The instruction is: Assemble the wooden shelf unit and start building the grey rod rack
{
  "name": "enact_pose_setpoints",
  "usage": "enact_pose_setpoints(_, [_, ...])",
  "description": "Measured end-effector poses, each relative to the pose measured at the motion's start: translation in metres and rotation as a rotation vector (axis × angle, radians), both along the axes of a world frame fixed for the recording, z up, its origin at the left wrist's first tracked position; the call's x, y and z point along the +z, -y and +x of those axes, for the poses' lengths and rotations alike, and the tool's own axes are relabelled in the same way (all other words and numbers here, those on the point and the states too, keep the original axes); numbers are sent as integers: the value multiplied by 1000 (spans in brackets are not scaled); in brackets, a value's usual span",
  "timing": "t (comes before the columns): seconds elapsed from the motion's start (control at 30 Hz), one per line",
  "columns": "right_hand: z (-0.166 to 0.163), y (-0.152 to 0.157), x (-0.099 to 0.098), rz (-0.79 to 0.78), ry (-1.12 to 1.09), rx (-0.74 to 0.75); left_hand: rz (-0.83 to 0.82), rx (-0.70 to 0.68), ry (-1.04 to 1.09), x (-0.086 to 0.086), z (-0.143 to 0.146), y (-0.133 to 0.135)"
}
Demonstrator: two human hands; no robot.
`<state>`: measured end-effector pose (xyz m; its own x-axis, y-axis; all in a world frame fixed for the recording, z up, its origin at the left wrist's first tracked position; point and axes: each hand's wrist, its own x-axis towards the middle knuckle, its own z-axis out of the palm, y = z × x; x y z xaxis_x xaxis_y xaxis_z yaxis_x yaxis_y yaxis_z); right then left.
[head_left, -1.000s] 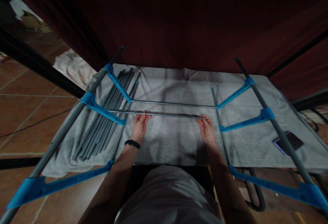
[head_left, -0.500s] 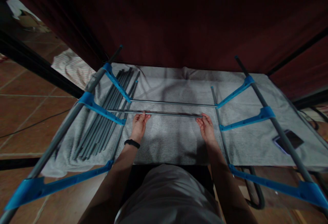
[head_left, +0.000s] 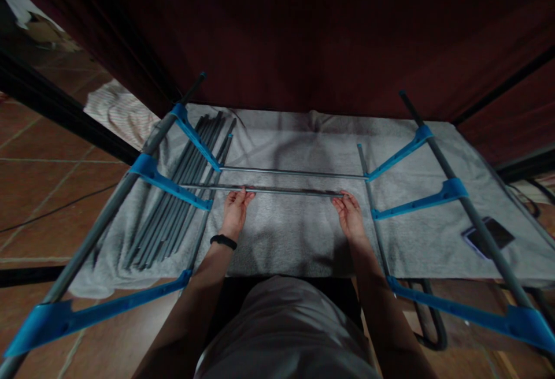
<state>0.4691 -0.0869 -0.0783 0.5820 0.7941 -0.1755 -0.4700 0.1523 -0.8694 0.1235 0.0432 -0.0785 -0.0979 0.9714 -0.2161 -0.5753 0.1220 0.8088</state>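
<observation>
A thin grey metal rod lies crosswise over a grey towel. My left hand, with a black band at the wrist, grips the rod with its fingertips. My right hand grips the rod near its right end. A second grey rod runs just behind, joined between a blue bracket on the left and a blue bracket on the right. Another blue bracket sits left of my left hand, and one more right of my right hand.
A bundle of several loose grey rods lies on the towel's left part. Long grey poles with blue brackets flank both sides, left and right. A dark phone lies at the right. A dark red curtain hangs behind.
Both hands and the rod have shifted slightly away from me; the grip is unchanged.
</observation>
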Motion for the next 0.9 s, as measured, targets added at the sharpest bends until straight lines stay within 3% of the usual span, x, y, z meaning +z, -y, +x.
enact_pose_setpoints(0.57, [0,0,5,-19,13,12,23,-10,-34,-2,-1,0])
enact_pose_setpoints(0.9, [-3,-1,5,-30,-24,-64,-5,-17,-20,3,0,1])
